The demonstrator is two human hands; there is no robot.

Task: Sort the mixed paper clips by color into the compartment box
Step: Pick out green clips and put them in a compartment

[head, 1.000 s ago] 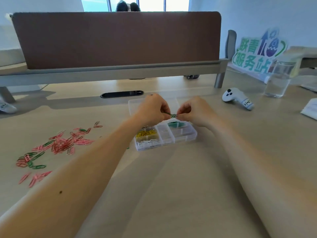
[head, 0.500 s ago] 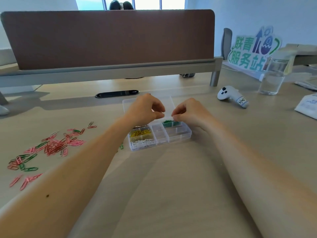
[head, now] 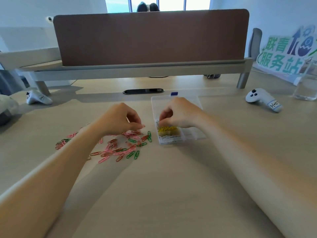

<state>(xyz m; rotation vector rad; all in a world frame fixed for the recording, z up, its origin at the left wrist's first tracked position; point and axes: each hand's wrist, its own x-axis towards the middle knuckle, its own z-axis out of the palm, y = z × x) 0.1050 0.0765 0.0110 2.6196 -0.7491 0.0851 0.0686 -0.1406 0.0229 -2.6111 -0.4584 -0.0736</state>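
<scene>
Pink and green paper clips (head: pixel 120 151) lie loose on the worktop (head: pixel 163 186), just left of the compartment box (head: pixel 193 133), which already holds yellow clips (head: pixel 167 129). Linked clips could lift together and land in the wrong cell. The left hand (head: pixel 120 119) has its grip pinched on a pink clip (head: pixel 143 125). The right hand (head: pixel 180 114) curls over the box, and whether its grip holds anything is unclear.

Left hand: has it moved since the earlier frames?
Yes. The left hand has left the compartment box and gone leftward along the desk to the loose pink and green paper clips.
</scene>
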